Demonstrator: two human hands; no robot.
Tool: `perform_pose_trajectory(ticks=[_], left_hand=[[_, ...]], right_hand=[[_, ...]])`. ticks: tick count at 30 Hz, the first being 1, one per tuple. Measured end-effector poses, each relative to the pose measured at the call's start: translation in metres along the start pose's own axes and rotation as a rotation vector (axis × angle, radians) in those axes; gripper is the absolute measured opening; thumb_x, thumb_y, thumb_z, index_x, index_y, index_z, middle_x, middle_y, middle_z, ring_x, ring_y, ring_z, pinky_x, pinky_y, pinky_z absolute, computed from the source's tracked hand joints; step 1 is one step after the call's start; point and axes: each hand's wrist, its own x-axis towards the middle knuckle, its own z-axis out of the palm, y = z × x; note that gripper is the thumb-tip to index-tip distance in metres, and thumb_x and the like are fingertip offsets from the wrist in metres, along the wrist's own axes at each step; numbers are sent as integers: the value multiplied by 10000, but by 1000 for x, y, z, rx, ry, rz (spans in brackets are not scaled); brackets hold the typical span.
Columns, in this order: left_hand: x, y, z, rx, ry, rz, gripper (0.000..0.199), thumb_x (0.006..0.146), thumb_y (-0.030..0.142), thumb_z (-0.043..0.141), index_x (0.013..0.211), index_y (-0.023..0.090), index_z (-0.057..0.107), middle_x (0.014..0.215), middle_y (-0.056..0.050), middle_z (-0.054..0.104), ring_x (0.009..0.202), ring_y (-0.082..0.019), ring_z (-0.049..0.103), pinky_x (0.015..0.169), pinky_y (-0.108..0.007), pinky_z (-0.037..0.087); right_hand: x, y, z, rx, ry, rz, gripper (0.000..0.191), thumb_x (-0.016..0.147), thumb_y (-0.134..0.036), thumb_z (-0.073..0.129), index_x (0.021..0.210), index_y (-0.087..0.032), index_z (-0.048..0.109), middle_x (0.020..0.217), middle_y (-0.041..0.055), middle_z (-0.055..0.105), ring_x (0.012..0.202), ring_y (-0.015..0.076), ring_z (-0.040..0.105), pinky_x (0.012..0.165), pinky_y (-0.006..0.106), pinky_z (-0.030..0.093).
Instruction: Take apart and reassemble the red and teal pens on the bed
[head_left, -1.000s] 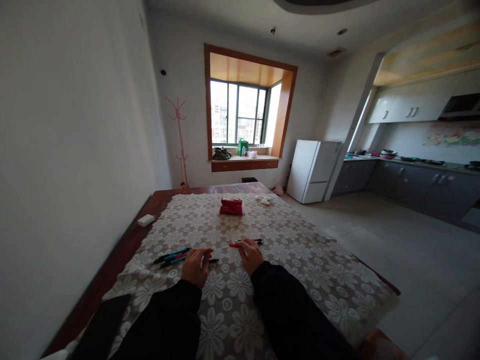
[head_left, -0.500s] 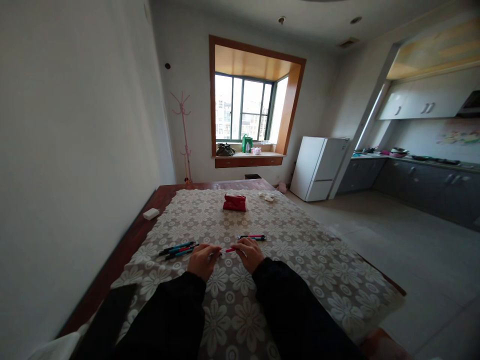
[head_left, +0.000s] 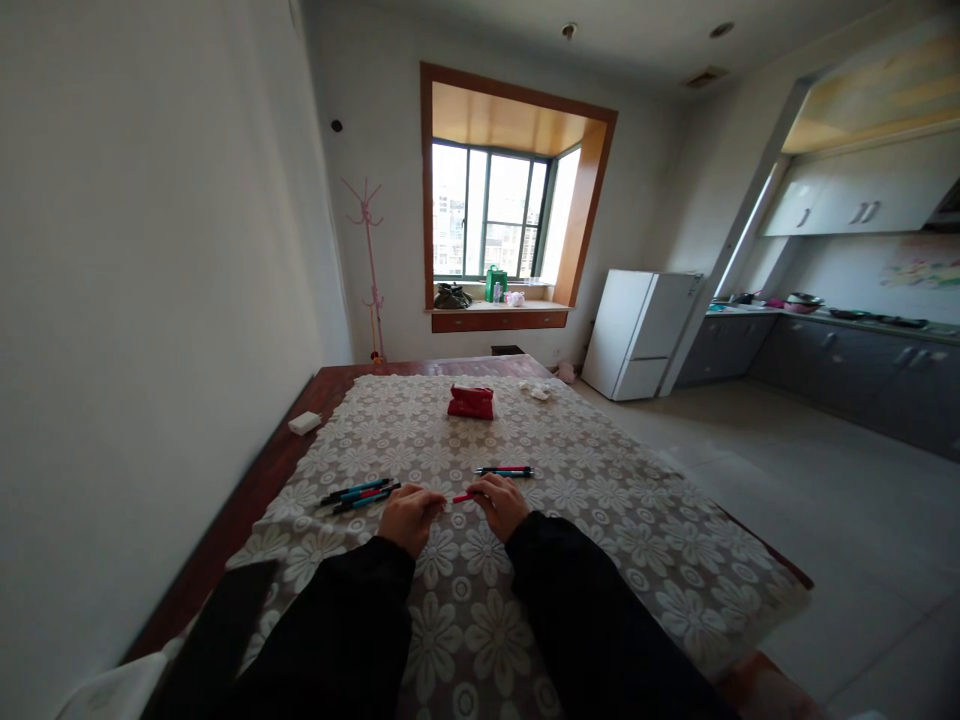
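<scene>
My right hand (head_left: 501, 506) pinches a short pink-red pen barrel (head_left: 462, 498) that points left. Close to its tip, my left hand (head_left: 409, 517) has thumb and fingers pressed together; whatever is between them is too small to make out. Several blue, black and red pens (head_left: 358, 495) lie together just left of my left hand. Beyond my right hand rest a few more pens (head_left: 516, 471), one of them pink. Farther off on the patterned tablecloth (head_left: 495, 645) sits a red pouch (head_left: 471, 404).
A white box (head_left: 304, 423) lies at the table's left edge, by the wall. Crumpled white tissues (head_left: 537, 392) are at the far right. A dark flat object (head_left: 225, 620) lies near my left forearm. Beyond the table stands a white refrigerator (head_left: 637, 335).
The view has tilted slightly. Both hands stay almost in place, my left fingers closing a little more in front of the pink pen barrel. The pens and pouch have not moved.
</scene>
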Motion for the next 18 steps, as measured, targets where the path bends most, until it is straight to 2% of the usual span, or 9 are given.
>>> perform_pose_trajectory(ticks=[4,9,12,18], left_hand=[[0,1,0,1,-12,-24,172,815,311,570,881,294,727,815,-22,707,825,-189,624,814,-347,461],[-1,4,1,32,49,-91,155,778,289,607,869,301,732,754,-11,690,772,-186,620,784,-342,464],[-1,5,-1,36,41,-115,152,775,300,610,863,296,733,753,-17,685,773,-188,616,785,-346,464],[0,7,-3,-3,6,-48,176,809,341,580,881,292,732,803,-29,694,818,-186,619,810,-346,460]], right_hand=[[0,-2,-2,22,-2,-11,140,896,-215,528,950,-231,657,908,42,643,888,187,581,813,310,407],[1,-8,-8,57,-24,-59,151,887,-190,528,959,-230,654,909,44,637,887,188,571,813,313,415],[1,-7,-7,62,-39,-62,151,881,-185,534,964,-227,653,906,48,643,893,194,570,822,320,417],[1,-4,-3,41,-54,-40,183,899,-204,502,988,-236,660,889,53,656,888,199,578,821,328,421]])
